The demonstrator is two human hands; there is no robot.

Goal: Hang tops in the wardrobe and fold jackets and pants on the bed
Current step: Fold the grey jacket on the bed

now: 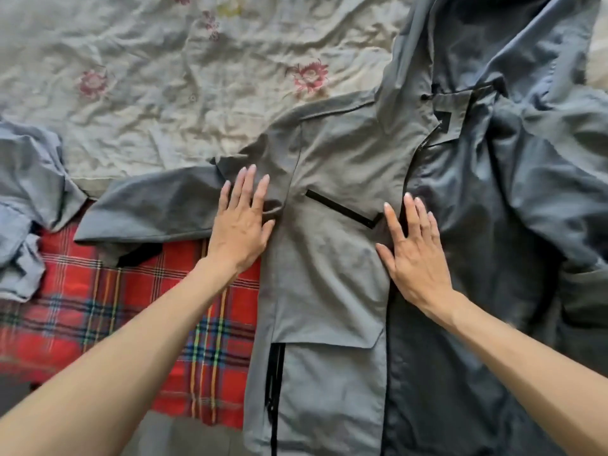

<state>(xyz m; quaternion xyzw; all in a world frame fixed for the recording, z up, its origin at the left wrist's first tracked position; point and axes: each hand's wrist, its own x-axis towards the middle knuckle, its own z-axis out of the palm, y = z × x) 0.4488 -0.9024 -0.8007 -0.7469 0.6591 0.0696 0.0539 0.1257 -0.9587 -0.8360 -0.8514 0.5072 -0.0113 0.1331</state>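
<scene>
Blue-grey cloth lies at the far left: a crumpled garment (23, 199) heaped at the edge of the view. It rests partly on a red plaid blanket (108, 311), which is spread over the near left part of the bed (164, 77). Beyond the blanket, the bed's cover is pale, creased and printed with faded red flowers.

A grey jacket (329, 274) lies front side up on the bed, its hood (493, 44) pointing away from the person. Its sleeve (148, 209) stretches out to the left, over the blanket's far edge.

The left hand (241, 222) lies flat where that sleeve meets the body of the jacket. Its fingers are straight and spread, and they press the fabric rather than grip it.

A black slanted chest zip (342, 210) runs between the two hands. Lower down, a flap pocket has a black vertical zip (274, 383) along its left side.

The right hand (414, 255) is also flat, fingers straight and apart. It rests on the inner edge of the grey front panel, where it meets darker fabric. That darker fabric is rumpled and spreads to the right edge of the view.
</scene>
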